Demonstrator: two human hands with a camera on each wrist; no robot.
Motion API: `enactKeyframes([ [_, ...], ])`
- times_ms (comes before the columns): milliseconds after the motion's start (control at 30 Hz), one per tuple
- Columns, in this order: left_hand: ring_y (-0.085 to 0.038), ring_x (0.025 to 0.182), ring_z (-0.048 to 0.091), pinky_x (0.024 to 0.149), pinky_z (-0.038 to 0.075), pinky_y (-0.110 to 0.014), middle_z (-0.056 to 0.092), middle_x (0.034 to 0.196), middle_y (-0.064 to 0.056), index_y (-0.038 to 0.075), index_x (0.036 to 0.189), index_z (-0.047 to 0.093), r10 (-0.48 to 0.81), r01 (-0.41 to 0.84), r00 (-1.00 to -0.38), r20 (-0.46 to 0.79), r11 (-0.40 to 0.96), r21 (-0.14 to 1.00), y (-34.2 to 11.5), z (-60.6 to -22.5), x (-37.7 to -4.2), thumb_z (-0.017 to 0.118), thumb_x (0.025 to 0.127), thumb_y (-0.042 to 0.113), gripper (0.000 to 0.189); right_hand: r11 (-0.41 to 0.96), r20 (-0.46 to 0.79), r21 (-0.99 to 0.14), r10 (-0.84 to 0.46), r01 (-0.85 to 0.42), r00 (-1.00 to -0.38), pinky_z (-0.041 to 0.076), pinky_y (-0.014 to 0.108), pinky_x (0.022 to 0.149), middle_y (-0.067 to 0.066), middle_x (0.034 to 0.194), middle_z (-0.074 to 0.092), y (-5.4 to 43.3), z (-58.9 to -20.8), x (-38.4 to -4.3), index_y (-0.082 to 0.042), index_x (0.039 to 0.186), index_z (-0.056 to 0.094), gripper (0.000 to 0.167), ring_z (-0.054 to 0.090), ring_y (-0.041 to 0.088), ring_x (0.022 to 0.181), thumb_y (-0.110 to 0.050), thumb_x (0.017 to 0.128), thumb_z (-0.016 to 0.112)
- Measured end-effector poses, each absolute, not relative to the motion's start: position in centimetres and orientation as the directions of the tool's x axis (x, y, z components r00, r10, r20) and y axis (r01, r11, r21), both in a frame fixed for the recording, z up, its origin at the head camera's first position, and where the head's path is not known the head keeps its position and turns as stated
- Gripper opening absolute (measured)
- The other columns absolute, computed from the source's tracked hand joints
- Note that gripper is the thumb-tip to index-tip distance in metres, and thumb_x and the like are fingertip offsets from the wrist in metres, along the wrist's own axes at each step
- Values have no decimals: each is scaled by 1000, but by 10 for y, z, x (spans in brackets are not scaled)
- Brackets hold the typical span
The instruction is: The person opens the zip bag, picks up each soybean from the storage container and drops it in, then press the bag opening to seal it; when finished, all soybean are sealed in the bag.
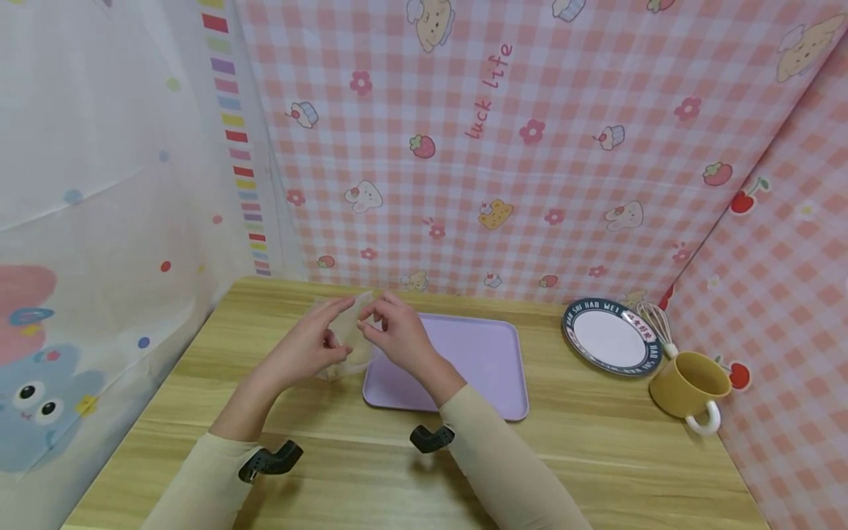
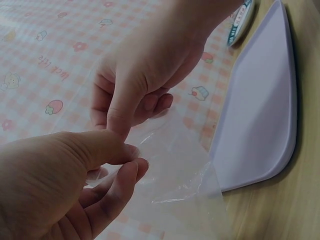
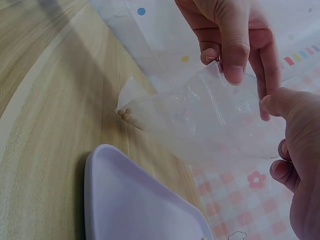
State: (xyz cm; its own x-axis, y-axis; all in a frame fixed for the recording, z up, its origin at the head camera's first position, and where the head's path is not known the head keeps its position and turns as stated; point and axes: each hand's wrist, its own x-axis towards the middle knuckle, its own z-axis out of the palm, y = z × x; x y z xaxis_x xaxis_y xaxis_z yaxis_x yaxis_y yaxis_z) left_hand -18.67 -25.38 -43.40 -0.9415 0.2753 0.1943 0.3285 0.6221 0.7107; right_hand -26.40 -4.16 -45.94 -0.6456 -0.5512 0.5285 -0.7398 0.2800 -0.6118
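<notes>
A clear plastic bag [image 3: 200,120] hangs between both hands, left of a lilac tray [image 1: 477,361]. Several small round beige pieces, like dried beans, [image 3: 125,115] are gathered in its lower corner; their kind is not certain. My left hand [image 1: 301,350] pinches the bag's upper edge between thumb and fingers, as the right wrist view shows. Close beside it, my right hand [image 1: 400,331] pinches the same edge with thumb and fingertips. In the left wrist view the two thumbs nearly meet, and the film [image 2: 175,165] spreads out below them.
On the right of the wooden table [image 1: 344,471] sit a plate with a dark lettered rim [image 1: 609,338], a whisk [image 1: 656,320] and a yellow mug with a white handle [image 1: 685,386]. Checked cloth [image 1: 464,184] stands behind; a white patterned curtain [image 1: 99,184] hangs at the left.
</notes>
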Motion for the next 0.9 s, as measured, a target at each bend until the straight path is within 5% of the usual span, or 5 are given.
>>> enactKeyframes([
  [567, -12, 79, 67, 69, 60, -29, 41, 167, -24, 0, 170, 38, 264, 318, -946, 188, 640, 699, -257, -435, -189, 81, 96, -3, 85, 256, 516, -667, -518, -700, -682, 43, 23, 61, 15, 100, 66, -35, -460, -265, -4, 113, 79, 14, 50, 11, 70, -12, 102, 82],
  [900, -14, 79, 67, 69, 60, -29, 41, 168, -23, 0, 170, 38, 245, 295, -954, 174, 644, 706, -258, -434, -190, 81, 95, -3, 87, 145, 419, -869, -293, -473, -859, 41, 20, 65, -1, 90, 58, -14, -473, -292, -1, 108, 78, 9, 50, 9, 75, -1, 99, 81],
])
